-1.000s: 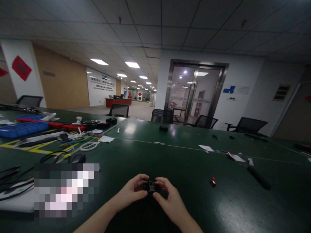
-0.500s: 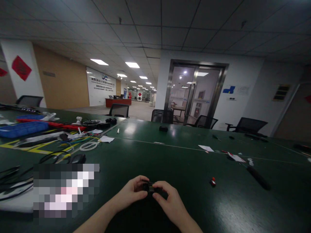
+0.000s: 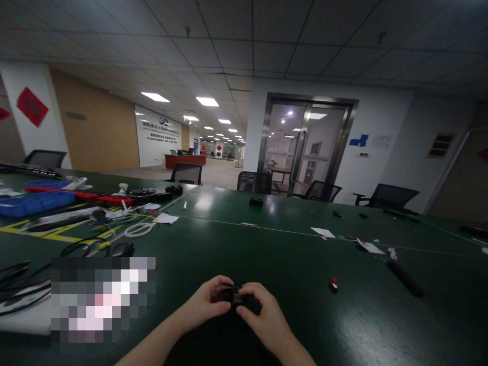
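A small black part [image 3: 235, 296], too dark to name, is held between my two hands just above the green table [image 3: 213, 249]. My left hand [image 3: 211, 300] has its thumb and fingers closed around the part's left side. From the right, my right hand [image 3: 261, 305] pinches the same part with thumb and forefinger. The fingertips cover much of it, so its full shape is hidden. To the right of my hands lies a small red and white object [image 3: 334, 285].
A black rod-like handle [image 3: 404, 278] and papers [image 3: 369, 246] lie on the right. Farther back are a black box [image 3: 256, 202] and a small wrench [image 3: 185, 205]. At left are cables [image 3: 139, 230], blue trays [image 3: 36, 203], a black mouse-like object [image 3: 122, 249] and a blurred-out patch.
My right thumb and fingers have shifted slightly left along the black part, and the part seems turned a little. My left hand stays nearly still.
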Tool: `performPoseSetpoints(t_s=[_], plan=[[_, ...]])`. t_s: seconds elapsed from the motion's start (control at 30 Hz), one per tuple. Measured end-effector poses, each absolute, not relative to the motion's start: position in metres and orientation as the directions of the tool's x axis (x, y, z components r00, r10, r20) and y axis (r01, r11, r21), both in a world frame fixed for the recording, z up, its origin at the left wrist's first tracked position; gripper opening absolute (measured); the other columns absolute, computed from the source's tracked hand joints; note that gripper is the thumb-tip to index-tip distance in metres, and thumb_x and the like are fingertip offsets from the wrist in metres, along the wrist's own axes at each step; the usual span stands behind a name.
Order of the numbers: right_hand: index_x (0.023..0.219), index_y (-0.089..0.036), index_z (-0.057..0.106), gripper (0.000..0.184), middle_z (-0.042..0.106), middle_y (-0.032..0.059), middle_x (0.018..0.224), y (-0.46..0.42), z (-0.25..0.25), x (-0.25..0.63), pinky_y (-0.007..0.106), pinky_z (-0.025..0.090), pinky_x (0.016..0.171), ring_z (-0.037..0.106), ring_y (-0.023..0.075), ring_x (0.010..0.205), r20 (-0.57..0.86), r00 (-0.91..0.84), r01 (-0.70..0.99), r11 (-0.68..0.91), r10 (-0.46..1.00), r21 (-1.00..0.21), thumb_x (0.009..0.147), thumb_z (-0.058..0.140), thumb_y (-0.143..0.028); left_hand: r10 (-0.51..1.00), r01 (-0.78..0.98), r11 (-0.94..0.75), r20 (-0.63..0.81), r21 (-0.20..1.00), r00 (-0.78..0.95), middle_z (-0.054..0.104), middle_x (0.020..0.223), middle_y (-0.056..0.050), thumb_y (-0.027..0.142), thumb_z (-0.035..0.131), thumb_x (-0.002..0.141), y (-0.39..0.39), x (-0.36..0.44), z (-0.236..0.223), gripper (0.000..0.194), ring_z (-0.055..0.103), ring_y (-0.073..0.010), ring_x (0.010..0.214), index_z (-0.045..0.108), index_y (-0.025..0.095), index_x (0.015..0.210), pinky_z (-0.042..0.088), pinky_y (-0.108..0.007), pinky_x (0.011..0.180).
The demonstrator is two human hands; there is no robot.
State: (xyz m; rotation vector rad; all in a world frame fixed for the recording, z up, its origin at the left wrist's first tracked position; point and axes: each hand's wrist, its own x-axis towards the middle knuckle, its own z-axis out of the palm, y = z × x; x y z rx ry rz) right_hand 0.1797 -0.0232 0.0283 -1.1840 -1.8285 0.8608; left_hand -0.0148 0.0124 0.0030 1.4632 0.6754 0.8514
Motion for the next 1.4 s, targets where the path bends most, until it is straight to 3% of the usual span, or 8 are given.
performPoseSetpoints(t_s=[0.27,0.5,0.77,1.13,1.4], plan=[[0.088,-0.028,0.064,0.017,0.057,0.0011,0.109,-0.023,0.027,0.179,0.039,0.041,0.089,0.053,0.0239,0.105,0.179,-0.235,0.419,0.265,0.955,-0.869,0.072,0.060,-0.025,0.818,-0.056,-0.062,0.083,0.996,0.569,0.063,0.101,-0.005,0.024,0.071,0.070,0.012,-0.015,0.004,0.041,0.058,-0.0218,0.094,0.051,0.020,0.106,0.041,-0.034,0.081],[0.091,-0.024,0.063,0.019,0.059,0.0037,0.108,-0.017,0.023,0.183,0.038,0.038,0.095,0.052,0.0229,0.108,0.294,-0.156,0.354,0.331,0.943,-0.875,0.072,0.060,-0.025,0.835,-0.031,-0.070,0.076,0.997,0.545,0.063,0.101,-0.005,0.021,0.071,0.067,0.011,-0.014,0.006,0.041,0.057,-0.0227,0.097,0.051,0.020,0.103,0.040,-0.036,0.085],[0.097,-0.024,0.062,0.023,0.063,0.0023,0.100,-0.017,0.030,0.189,0.037,0.040,0.093,0.056,0.0220,0.102,0.290,-0.068,0.339,0.296,0.955,-0.893,0.075,0.057,-0.029,0.840,-0.006,-0.056,0.051,0.998,0.541,0.062,0.104,-0.006,0.020,0.069,0.066,0.008,-0.014,0.012,0.042,0.057,-0.0244,0.099,0.049,0.020,0.104,0.039,-0.038,0.086],[0.105,-0.024,0.062,0.036,0.064,0.0056,0.105,-0.009,0.027,0.203,0.043,0.042,0.090,0.056,0.0253,0.102,0.351,0.129,0.278,0.306,0.927,-0.910,0.072,0.062,-0.039,0.827,-0.022,-0.048,0.052,0.999,0.559,0.061,0.111,-0.006,0.017,0.068,0.070,0.011,-0.018,0.006,0.042,0.056,-0.0233,0.103,0.048,0.021,0.107,0.040,-0.038,0.088],[0.105,-0.023,0.061,0.035,0.064,0.0062,0.106,-0.006,0.025,0.208,0.041,0.041,0.091,0.056,0.0232,0.101,0.415,0.202,0.285,0.352,0.887,-0.891,0.075,0.060,-0.040,0.825,-0.012,-0.075,0.069,0.997,0.560,0.061,0.111,-0.006,0.017,0.067,0.070,0.011,-0.019,0.006,0.040,0.056,-0.0235,0.103,0.050,0.021,0.106,0.040,-0.038,0.088]])
